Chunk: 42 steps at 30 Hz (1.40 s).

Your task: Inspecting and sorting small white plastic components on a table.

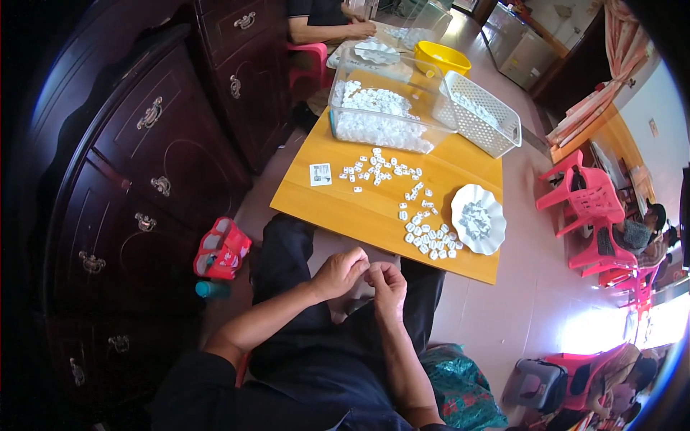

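Note:
Above my lap, just short of the table's near edge, my left hand [340, 274] and my right hand [389, 289] meet with fingertips pinched together. Whatever they pinch is too small to make out. On the wooden table [323, 205] in front of them lie many small white plastic pieces with dark marks [377, 169], some in a loose scatter. A denser group of these pieces [431, 241] lies near the right front edge. Beside that group, a white scalloped dish [465, 197] holds small grey-silver parts [476, 220]. A small square printed card [320, 174] rests at the left.
A clear plastic bin [438, 118] of white pieces and a white perforated basket [507, 144] stand at the table's far side. Beyond are a yellow basin [460, 66] and another person's hand [361, 29]. Dark cabinets [122, 179] line the left; a red bag [223, 250] sits beside them.

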Available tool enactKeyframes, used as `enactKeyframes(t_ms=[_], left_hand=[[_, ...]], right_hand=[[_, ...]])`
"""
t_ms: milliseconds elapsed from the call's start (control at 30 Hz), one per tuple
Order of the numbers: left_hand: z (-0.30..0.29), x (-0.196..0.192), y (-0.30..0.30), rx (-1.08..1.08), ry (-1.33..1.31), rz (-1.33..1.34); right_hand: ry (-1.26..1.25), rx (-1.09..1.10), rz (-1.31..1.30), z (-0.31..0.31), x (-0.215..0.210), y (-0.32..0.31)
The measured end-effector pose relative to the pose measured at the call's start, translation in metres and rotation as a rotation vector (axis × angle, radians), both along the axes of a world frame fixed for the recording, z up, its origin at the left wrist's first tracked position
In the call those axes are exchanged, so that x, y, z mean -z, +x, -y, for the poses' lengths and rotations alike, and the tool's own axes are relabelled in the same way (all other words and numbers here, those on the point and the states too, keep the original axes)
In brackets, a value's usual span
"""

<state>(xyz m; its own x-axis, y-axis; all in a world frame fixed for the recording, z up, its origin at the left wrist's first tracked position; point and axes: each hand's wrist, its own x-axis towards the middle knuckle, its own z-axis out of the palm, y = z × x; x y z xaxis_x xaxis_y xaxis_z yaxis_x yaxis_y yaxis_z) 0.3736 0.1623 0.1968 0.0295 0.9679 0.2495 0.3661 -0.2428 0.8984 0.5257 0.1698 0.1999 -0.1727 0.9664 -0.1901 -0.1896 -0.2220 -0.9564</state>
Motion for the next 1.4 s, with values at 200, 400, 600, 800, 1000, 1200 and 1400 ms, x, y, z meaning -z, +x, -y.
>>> enactKeyframes(t_ms=[200,400,600,800,1000,1200,1400], left_hand=[[-0.004,-0.013,-0.012,0.007,-0.021,0.055],[-0.003,-0.011,-0.024,0.028,-0.130,0.101],[0.010,0.024,-0.031,0.039,-0.182,0.056],[0.012,0.046,-0.042,0.016,-0.237,0.073],[0.017,0.052,-0.051,-0.020,-0.239,0.115],[0.012,0.051,-0.051,0.010,-0.250,0.109],[0.016,0.051,-0.054,0.007,-0.243,0.126]], right_hand=[[0.091,-0.079,0.071,-0.014,-0.009,-0.004],[0.439,-0.028,0.505,-0.056,-0.020,-0.011],[0.834,-0.006,0.917,-0.136,-0.044,-0.023],[0.781,-0.061,1.251,-0.189,-0.037,-0.027],[0.793,-0.015,1.227,-0.192,-0.036,-0.037],[0.878,-0.063,1.195,-0.186,-0.029,-0.059],[0.825,-0.101,1.300,-0.182,-0.024,-0.068]])
